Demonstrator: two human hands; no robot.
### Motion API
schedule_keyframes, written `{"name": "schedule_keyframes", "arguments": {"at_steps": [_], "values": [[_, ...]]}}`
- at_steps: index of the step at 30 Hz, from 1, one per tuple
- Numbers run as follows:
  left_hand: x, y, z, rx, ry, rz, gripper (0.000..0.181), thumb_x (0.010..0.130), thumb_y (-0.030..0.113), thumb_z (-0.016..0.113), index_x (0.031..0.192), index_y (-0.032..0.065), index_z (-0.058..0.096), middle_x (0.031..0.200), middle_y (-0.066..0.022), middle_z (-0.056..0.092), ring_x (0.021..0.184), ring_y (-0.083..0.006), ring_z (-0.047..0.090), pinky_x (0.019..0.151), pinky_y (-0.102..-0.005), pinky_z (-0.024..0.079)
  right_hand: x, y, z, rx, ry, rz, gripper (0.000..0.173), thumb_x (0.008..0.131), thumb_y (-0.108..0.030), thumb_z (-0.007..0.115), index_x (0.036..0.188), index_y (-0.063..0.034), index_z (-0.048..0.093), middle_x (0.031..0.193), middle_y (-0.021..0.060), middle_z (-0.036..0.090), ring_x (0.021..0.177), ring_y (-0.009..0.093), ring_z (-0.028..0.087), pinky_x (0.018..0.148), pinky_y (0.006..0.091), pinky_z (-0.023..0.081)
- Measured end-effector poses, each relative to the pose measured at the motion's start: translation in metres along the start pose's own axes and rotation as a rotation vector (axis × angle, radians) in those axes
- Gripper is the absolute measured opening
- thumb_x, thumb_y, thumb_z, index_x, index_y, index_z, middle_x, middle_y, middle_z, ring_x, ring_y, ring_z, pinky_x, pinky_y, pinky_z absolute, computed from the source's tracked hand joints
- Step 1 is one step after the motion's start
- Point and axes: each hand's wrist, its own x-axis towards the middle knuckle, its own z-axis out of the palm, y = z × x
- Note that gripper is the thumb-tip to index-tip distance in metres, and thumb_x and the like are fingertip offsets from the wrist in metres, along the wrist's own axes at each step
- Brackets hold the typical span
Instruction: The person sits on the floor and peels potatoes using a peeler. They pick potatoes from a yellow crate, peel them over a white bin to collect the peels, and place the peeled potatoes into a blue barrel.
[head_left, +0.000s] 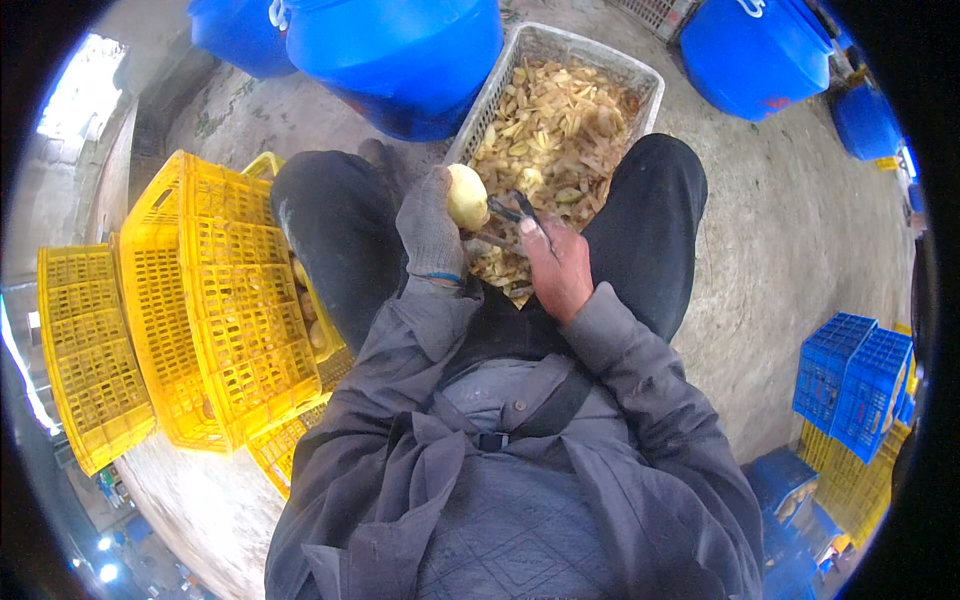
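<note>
My left hand (433, 229), in a grey knitted glove, holds a pale peeled potato (467, 197) at its fingertips. My bare right hand (556, 264) grips a dark-handled peeler (517, 208), its head close beside the potato on the right. Whether the two touch cannot be told. Both hands are between my knees, over the near end of a whitish plastic crate (589, 43). Brown and pale peelings (551, 135) fill much of that crate.
Yellow perforated crates (240, 300) stand at my left, some holding potatoes (317, 335). A large blue barrel (397, 60) is beyond my left knee, another blue barrel (754, 56) at upper right. Blue crates (836, 371) are stacked over yellow ones at far right.
</note>
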Motion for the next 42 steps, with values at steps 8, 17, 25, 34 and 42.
{"name": "schedule_keyframes", "arguments": {"at_steps": [8, 17, 25, 34, 42], "values": [[-0.008, 0.016, 0.000, -0.018, 0.007, -0.083, 0.034, 0.095, 0.029, 0.064, 0.108, -0.0023, 0.066, 0.097, -0.0089, 0.068, 0.084, -0.0189, 0.065, 0.074, -0.0329, 0.054, 0.001, 0.001, 0.027, -0.054, -0.028, -0.171, 0.033, 0.098, -0.023, 0.055, 0.080, 0.0048, 0.056, 0.076, 0.0289, 0.057, 0.071, 0.047, 0.058, 0.061, 0.0484, 0.042], [-0.007, 0.029, 0.004, -0.643, -0.073, -0.434, 0.046, 0.096, 0.049, 0.056, 0.117, 0.0082, 0.057, 0.102, -0.0136, 0.064, 0.089, -0.0311, 0.065, 0.081, -0.0474, 0.056, -0.008, 0.008, 0.018, 0.056, -0.052, -0.048, 0.036, 0.100, -0.029, 0.053, 0.103, 0.0059, 0.063, 0.089, 0.0310, 0.065, 0.086, 0.048, 0.064, 0.076, 0.0499, 0.049], [-0.012, 0.013, 0.000, -0.483, -0.266, -0.353, 0.051, 0.098, 0.044, 0.055, 0.127, 0.0023, 0.055, 0.107, -0.0163, 0.064, 0.089, -0.0300, 0.066, 0.078, -0.0429, 0.057, -0.007, 0.008, 0.007, 0.025, -0.073, 0.010, 0.038, 0.101, -0.031, 0.052, 0.098, 0.0054, 0.063, 0.083, 0.0284, 0.063, 0.079, 0.042, 0.064, 0.072, 0.0464, 0.048], [-0.012, 0.005, 0.007, -0.383, -0.378, -0.285, 0.050, 0.101, 0.044, 0.050, 0.123, -0.0012, 0.056, 0.110, -0.0138, 0.064, 0.093, -0.0247, 0.065, 0.077, -0.0355, 0.057, 0.024, -0.022, -0.006, 0.099, 0.025, -0.152, 0.034, 0.101, -0.026, 0.052, 0.088, 0.0033, 0.062, 0.074, 0.0239, 0.061, 0.071, 0.040, 0.061, 0.067, 0.0472, 0.046], [-0.004, 0.019, 0.007, -0.441, -0.011, -0.463, 0.041, 0.097, 0.046, 0.057, 0.109, 0.0067, 0.060, 0.090, -0.0102, 0.067, 0.074, -0.0254, 0.067, 0.057, -0.0391, 0.057, -0.015, 0.008, 0.027, -0.098, -0.087, -0.213, 0.033, 0.099, -0.028, 0.054, 0.089, 0.0038, 0.059, 0.077, 0.0303, 0.060, 0.076, 0.050, 0.060, 0.069, 0.0529, 0.046]]}}
